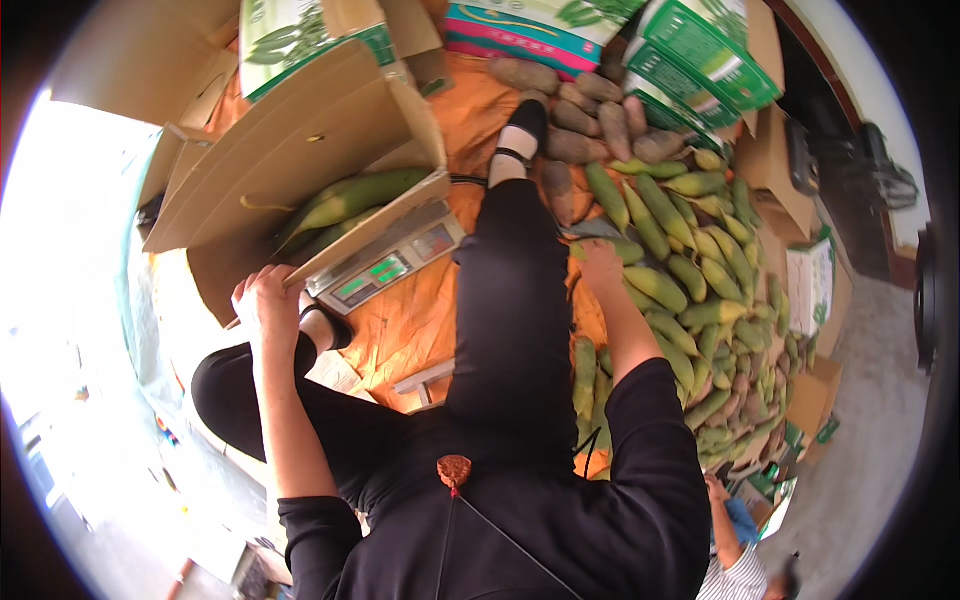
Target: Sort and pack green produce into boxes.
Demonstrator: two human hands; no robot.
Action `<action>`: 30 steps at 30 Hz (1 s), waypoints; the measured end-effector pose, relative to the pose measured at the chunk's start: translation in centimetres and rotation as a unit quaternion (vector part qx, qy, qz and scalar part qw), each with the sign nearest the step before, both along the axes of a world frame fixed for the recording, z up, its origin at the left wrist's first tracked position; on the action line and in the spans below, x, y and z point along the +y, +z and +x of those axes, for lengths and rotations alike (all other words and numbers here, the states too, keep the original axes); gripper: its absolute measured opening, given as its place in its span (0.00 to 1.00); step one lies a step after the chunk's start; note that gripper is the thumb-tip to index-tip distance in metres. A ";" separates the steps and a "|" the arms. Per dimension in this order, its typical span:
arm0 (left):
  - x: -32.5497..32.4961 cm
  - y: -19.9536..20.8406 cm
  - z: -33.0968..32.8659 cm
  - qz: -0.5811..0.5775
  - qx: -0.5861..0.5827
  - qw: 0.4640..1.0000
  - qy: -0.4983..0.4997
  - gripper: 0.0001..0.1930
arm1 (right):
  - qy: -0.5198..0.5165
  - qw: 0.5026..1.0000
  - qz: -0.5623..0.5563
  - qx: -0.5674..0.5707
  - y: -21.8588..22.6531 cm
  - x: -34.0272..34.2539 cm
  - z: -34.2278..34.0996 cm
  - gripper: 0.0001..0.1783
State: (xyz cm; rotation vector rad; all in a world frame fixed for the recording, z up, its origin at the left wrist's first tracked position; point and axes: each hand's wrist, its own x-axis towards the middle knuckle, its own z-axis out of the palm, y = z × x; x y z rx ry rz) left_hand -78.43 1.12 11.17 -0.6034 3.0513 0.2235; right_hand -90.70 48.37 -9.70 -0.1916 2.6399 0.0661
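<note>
My left hand point(265, 300) is closed around the near edge of an open cardboard box point(300, 130), gripping its raised flap. Inside the box lie several long green radishes point(345, 205). The box rests on a digital scale point(395, 265) with a lit green display. On the other side of my leg, my right hand point(601, 265) reaches to the edge of a large heap of green radishes point(655, 290). Its fingers close over one green radish point(630, 250), part of which they hide.
Muddy reddish-brown roots point(575, 118) lie beyond the heap. Printed cartons point(700, 60) stand at the back, more boxes point(810, 285) on the right. An orange sheet point(400, 335) covers the floor. Another person's arm point(722, 520) shows at the lower right.
</note>
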 end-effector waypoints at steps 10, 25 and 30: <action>0.3 0.4 0.0 0.016 0.031 0.999 0.006 0.04 | 0.104 0.984 0.118 -0.082 -2.7 -3.4 -2.6 0.20; 0.2 0.9 0.1 0.016 0.008 0.999 0.027 0.06 | -0.029 0.989 -0.113 0.094 0.4 1.5 0.2 0.13; 0.2 0.3 0.1 0.014 0.015 1.000 0.021 0.06 | -0.171 0.896 -0.288 0.293 1.8 8.4 -0.6 0.07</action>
